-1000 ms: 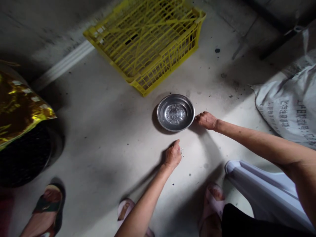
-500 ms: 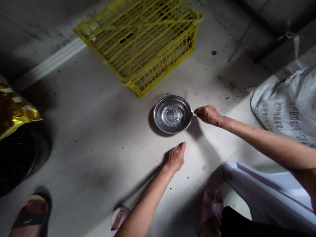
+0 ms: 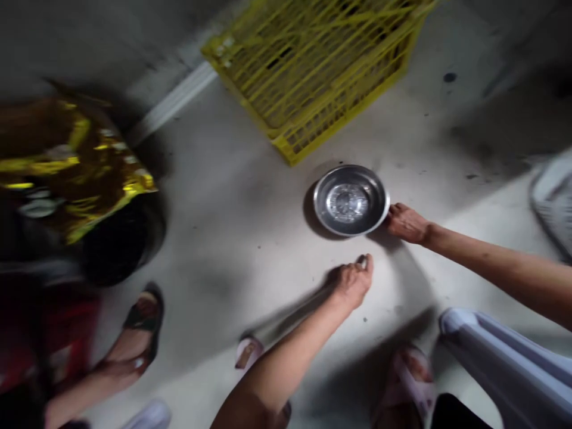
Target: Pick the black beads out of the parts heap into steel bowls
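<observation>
A round steel bowl (image 3: 351, 200) sits on the concrete floor (image 3: 250, 214), with something small and glinting at its centre. My right hand (image 3: 406, 223) rests against the bowl's right rim, fingers curled on its edge. Just below the bowl my left hand (image 3: 354, 280) hovers over the floor with its fingertips pinched together; what they hold is too small to name. The picture is smeared by head motion.
A yellow plastic crate (image 3: 313, 65) stands behind the bowl. A gold foil bag (image 3: 71, 161) over a black basket is at the left. Another person's sandalled foot (image 3: 140, 333) is at lower left. My own sandalled feet and a white plastic stool (image 3: 504, 369) are at the bottom.
The view has swung left and blurred. My left hand went from lying flat on the floor to a raised pinch. My right hand moved back onto the bowl's rim.
</observation>
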A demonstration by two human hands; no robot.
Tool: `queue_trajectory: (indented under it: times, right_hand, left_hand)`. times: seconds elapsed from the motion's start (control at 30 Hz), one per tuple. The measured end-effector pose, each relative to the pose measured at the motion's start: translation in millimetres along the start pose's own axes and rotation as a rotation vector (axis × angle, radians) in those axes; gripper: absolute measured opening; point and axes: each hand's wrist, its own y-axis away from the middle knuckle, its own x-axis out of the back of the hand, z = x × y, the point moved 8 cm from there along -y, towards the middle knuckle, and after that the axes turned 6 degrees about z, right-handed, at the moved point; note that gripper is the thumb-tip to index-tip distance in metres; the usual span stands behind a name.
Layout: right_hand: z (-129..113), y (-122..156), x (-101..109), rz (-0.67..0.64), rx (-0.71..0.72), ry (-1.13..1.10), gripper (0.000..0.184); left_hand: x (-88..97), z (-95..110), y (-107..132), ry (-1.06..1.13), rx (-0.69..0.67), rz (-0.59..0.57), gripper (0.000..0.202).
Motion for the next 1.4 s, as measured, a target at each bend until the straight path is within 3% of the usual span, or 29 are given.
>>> queue_trajectory:
  times: [0.2, 0.33, 0.43, 0.5, 0.6, 0.67, 0.73, 0.83, 0.93, 1.0, 1.07, 1.17, 1.23, 1.4]
  right_hand:
    - [-3, -4, -11, -0.005, 0.043, 0.032, 0.024]
    - [1, -4, -16, -0.023, 0.064, 0.046, 0.025]
    - [10, -4, -25, -0.087, 0.023, -0.016, 0.022]
    - [21, -1, -32, -0.122, -0.065, -0.066, 0.017]
    - [44, 8, -33, -0.12, -0.26, -0.108, 0.016]
    - [60, 16, -22, -0.097, -0.4, -0.12, 0.02]
    - [70, 20, -1, -0.049, -0.517, -0.142, 0.025]
    - [66, 12, 44, 0.131, -0.55, -0.255, 0.025]
    - [53, -3, 83, 0.362, -0.478, -0.481, 0.024]
    - [50, -8, 96, 0.478, -0.445, -0.604, 0.026]
    - [56, -7, 94, 0.524, -0.459, -0.647, 0.027]
    - [77, 6, 69, 0.438, -0.575, -0.553, 0.025]
    - [90, 18, 47, 0.304, -0.61, -0.422, 0.025]
    - [94, 37, 9, -0.003, -0.479, -0.133, 0.029]
  left_hand:
    - [-2.3, 2, -1, -0.022, 0.044, 0.095, 0.054]
    - [2.7, -7, 0, 0.162, 0.067, -0.008, 0.06]
    - [19.2, -15, 2, 0.353, 0.13, -0.104, 0.065]
    - [39.9, -19, -1, 0.466, 0.158, -0.087, 0.063]
    - [80.2, -29, -15, 0.633, 0.18, 0.083, 0.059]
    - [105.5, -41, -29, 0.743, 0.199, 0.233, 0.052]
    - [124.6, -58, -40, 0.849, 0.203, 0.361, 0.043]
    - [137.2, -90, -41, 0.95, 0.197, 0.514, 0.035]
    - [121.0, -126, -14, 0.901, 0.296, 0.568, 0.037]
    - [93.3, -144, 16, 0.804, 0.413, 0.504, 0.04]
    - [56.3, -153, 46, 0.696, 0.516, 0.36, 0.038]
    - [2.6, -153, 81, 0.605, 0.638, 0.164, 0.037]
    - [-19.1, -147, 90, 0.556, 0.654, 0.109, 0.037]
    - [-30.0, -136, 88, 0.447, 0.671, 0.075, 0.037]
